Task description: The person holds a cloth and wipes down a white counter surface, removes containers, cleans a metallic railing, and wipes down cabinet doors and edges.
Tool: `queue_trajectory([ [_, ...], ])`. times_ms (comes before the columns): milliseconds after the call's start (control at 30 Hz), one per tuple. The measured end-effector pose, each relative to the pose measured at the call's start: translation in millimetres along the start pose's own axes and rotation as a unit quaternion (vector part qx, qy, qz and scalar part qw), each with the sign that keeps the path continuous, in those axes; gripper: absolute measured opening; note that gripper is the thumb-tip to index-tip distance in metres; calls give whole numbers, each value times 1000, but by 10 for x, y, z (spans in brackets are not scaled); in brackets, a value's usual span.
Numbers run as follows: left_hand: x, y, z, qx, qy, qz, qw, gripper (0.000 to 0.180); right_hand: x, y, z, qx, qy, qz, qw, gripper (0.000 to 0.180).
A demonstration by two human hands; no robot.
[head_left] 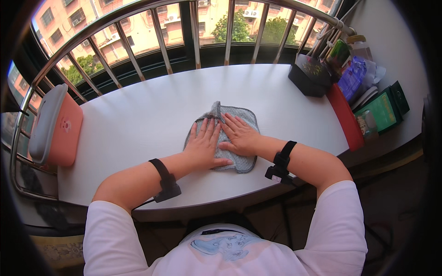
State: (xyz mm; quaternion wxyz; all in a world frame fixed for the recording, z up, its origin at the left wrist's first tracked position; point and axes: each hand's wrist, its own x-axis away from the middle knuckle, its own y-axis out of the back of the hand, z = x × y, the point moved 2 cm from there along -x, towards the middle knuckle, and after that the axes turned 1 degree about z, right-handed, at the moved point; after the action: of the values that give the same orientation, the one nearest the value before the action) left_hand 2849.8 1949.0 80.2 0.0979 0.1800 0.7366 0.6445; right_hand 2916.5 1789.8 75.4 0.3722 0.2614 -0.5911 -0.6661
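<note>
A small grey cloth (244, 116) lies flat in the middle of a white table (147, 115). My left hand (206, 146) rests palm down on the cloth's left half, fingers spread toward the window. My right hand (238, 135) lies flat on the right half, touching the left hand's side. Both hands press on the cloth and grip nothing. A black band sits on each wrist. One corner of the cloth sticks up at the far edge.
A pink and grey box (56, 126) stands at the table's left end. At the right end are a black box (310, 73), a red flat object (345, 117), a green packet (382, 110) and blue wrapped items (352, 78). Metal window bars (195, 34) run behind the table.
</note>
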Motion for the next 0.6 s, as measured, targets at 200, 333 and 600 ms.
queue_trajectory([
  [200,-752,126,253,-8,103,9,995,116,-626,129,-664,-14,13,-27,999,83],
  [333,-1206,222,337,-7,139,8,990,117,-829,183,-1051,-29,10,-40,999,80],
  [600,-2229,198,23,-17,102,-4,995,113,-626,326,-1958,-30,-109,-62,992,78],
])
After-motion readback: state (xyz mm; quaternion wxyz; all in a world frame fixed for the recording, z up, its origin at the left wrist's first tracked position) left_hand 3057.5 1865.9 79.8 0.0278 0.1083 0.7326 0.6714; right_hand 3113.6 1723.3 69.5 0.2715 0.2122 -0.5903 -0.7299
